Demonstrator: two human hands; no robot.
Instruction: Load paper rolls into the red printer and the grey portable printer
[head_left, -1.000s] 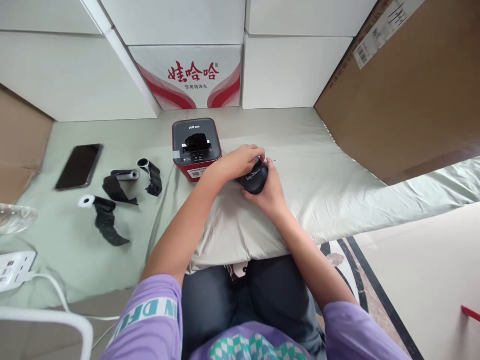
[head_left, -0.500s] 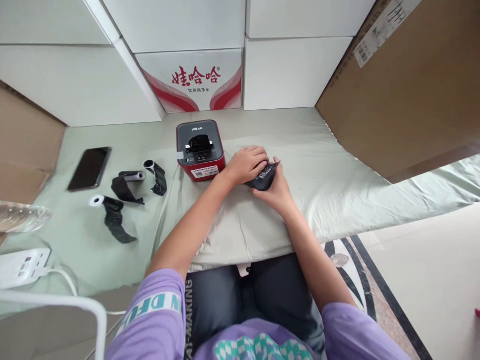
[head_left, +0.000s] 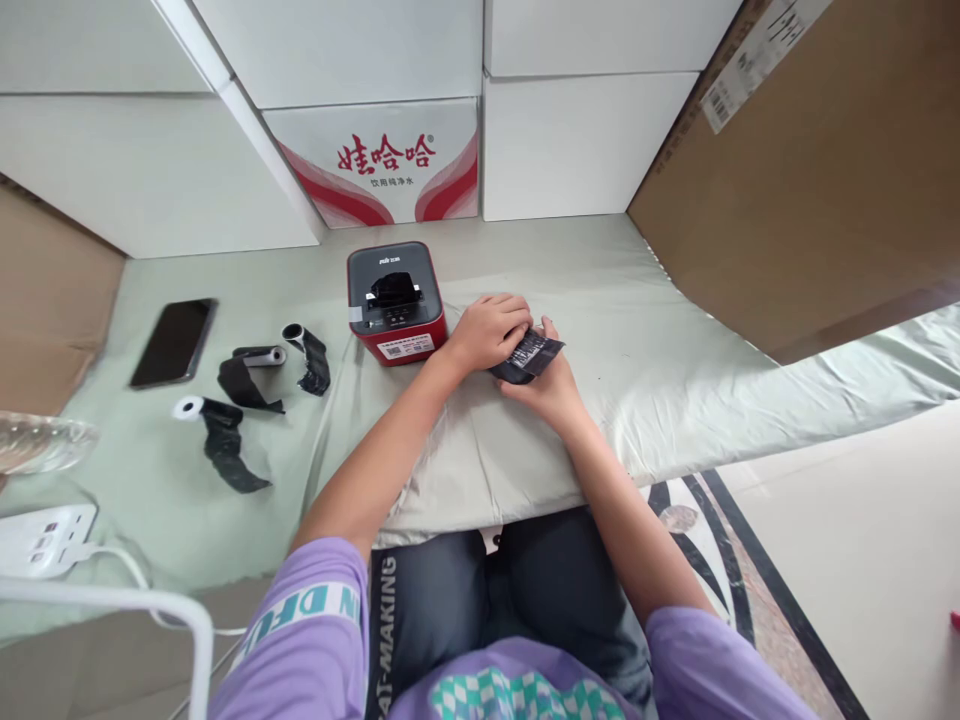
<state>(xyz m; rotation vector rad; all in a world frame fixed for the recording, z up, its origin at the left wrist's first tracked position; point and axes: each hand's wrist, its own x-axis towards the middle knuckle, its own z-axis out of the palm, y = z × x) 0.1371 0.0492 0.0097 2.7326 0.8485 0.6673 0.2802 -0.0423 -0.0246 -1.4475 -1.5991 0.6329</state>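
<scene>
Head view
Held thing: one small black packet [head_left: 529, 356] with white print, lying flat on the pale green cloth of the counter [head_left: 660, 330], just right of the red-and-grey machine [head_left: 395, 302].
Left hand [head_left: 487, 330]: fingers curled down onto the packet's left end, pressing it to the cloth; the grip is closed over that end.
Right hand [head_left: 550, 385]: under and behind the packet's near edge, thumb up beside its right corner; the grip is part closed and touches the packet, though how firmly it pinches I cannot tell.
Long axis: the packet runs from near-left to far-right, its free corner pointing away to the right.
Nearer hand: both touch it; the left covers more of it, and the free end lies on the right hand's side.
Count, packets: one.
Count, machines: one, a dark roll in its top slot.
Count, black strips on white cores [head_left: 217, 440]: three, well to the left, apart from both hands.
Count, phones [head_left: 174, 341]: one, dark, face up, far left.
Count, power strips [head_left: 41, 525]: one, at the left edge.
</scene>
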